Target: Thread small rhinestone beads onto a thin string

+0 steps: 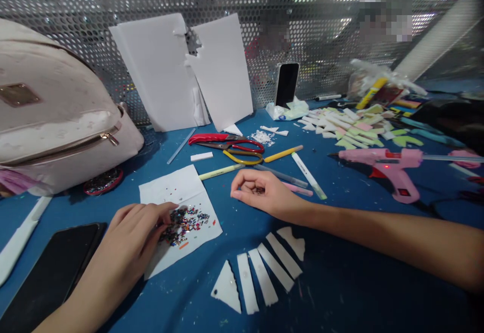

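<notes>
A heap of tiny coloured gems [185,224] lies on a white paper sheet [153,191]. My left hand [139,229] reaches into the heap's left side with fingers bent together; what is between the fingertips is hidden. Over the middle of the table, my right hand [257,189] is curled, palm turned inward, around a few small dark gems. Below it, white cut pieces [266,277] lie in a fish-like row with small gaps. The leftmost is a pointed head piece [229,287] with a dark dot and a dark wavy edge.
Red-handled scissors [242,146] and several pens, one yellow [283,154], lie behind my hands. A pink glue gun [393,164] and a pile of cut strips [348,123] are at the right. A backpack [64,106] and a dark phone [53,272] occupy the left.
</notes>
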Demonstrator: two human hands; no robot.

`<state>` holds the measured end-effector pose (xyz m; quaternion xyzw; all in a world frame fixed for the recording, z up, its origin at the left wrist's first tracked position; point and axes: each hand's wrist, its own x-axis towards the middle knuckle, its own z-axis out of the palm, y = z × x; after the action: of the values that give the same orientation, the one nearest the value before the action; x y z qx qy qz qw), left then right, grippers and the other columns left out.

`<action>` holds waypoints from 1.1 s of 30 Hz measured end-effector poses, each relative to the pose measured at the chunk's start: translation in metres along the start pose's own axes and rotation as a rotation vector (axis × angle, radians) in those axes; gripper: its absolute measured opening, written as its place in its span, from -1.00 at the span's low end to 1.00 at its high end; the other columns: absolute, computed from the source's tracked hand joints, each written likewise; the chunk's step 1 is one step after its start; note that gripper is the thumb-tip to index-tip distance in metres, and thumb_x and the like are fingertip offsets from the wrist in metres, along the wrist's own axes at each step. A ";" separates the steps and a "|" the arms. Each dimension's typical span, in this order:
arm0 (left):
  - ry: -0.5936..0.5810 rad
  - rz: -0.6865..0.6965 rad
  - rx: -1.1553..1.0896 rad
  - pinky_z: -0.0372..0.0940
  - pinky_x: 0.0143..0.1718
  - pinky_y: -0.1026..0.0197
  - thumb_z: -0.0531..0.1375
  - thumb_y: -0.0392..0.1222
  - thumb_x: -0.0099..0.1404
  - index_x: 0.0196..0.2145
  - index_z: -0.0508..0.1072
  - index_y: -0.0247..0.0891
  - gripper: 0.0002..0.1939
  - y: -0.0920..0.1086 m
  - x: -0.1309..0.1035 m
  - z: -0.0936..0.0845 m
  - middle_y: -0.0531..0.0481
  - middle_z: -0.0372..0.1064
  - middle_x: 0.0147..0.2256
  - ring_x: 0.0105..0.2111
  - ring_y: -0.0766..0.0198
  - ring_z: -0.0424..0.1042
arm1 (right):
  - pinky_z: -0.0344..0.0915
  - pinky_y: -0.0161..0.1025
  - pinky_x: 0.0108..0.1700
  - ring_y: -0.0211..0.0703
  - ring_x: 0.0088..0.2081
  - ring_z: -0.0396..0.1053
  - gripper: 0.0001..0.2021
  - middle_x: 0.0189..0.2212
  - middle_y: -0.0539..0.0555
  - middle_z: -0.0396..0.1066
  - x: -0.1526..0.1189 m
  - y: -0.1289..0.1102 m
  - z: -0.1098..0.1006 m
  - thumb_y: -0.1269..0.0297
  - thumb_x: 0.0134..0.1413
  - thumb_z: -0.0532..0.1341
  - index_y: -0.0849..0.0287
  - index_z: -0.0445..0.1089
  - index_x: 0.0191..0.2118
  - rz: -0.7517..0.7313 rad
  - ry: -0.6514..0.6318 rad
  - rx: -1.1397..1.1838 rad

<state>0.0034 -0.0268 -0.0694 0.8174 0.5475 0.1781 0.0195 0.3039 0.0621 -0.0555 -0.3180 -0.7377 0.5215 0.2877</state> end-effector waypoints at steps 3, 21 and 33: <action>0.010 -0.005 0.011 0.25 -0.07 -0.02 0.01 -0.21 0.44 0.03 0.37 -0.07 -0.73 0.000 -0.001 0.000 -0.02 0.52 -0.22 -0.20 0.08 0.49 | -0.06 -0.31 -0.48 -0.37 -0.55 0.00 -0.86 -0.63 -0.16 0.04 -0.001 0.000 0.000 0.25 0.25 0.22 0.20 0.34 -0.29 -0.006 0.000 -0.002; -0.011 0.040 -0.039 0.19 -0.07 0.01 0.02 -0.20 0.44 0.04 0.33 -0.11 -0.75 -0.002 0.002 0.004 0.02 0.47 -0.28 -0.25 0.12 0.47 | -0.06 -0.33 -0.49 -0.38 -0.56 0.00 -0.86 -0.63 -0.16 0.04 -0.001 0.001 0.000 0.25 0.26 0.22 0.21 0.34 -0.29 -0.014 -0.004 -0.003; 0.085 0.097 -0.024 0.34 -0.16 0.10 0.03 -0.22 0.42 0.06 0.31 -0.13 -0.72 0.000 0.002 0.000 -0.02 0.50 -0.24 -0.24 0.14 0.51 | -0.03 -0.32 -0.47 -0.38 -0.56 0.02 -0.87 -0.64 -0.16 0.05 0.001 0.001 0.001 0.28 0.24 0.22 0.22 0.34 -0.29 -0.043 0.002 -0.027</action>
<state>0.0045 -0.0249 -0.0687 0.8343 0.5055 0.2200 -0.0025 0.3033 0.0626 -0.0569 -0.3064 -0.7510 0.5047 0.2955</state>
